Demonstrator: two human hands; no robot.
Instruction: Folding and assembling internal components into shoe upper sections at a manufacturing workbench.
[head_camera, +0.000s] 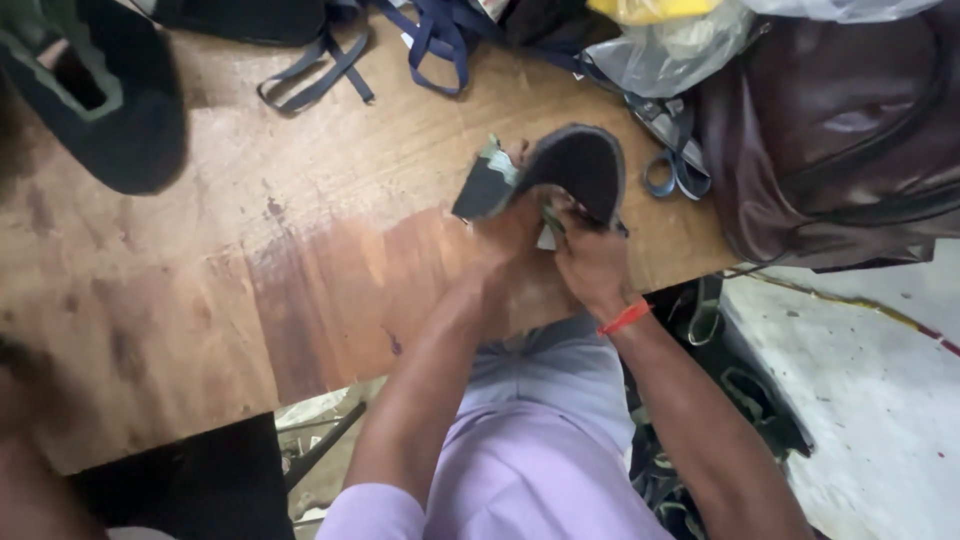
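Head view: both hands, left hand (510, 235) and right hand (590, 260), close together and clamped on a dark curved padded piece (570, 165), held bent just above the near edge of the worn wooden table (250, 250), apparently for folding; blue-handled scissors (675, 175) and brown bag (840, 130) lie to the right; pale floor (860, 400) beyond.

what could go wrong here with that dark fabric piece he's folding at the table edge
The dark fabric piece is bent sharply between the left hand and right hand; it might spring out of either grip. Both hands work at the wooden table edge, so a slip could drop it to the floor. Scissors lie near the right hand.
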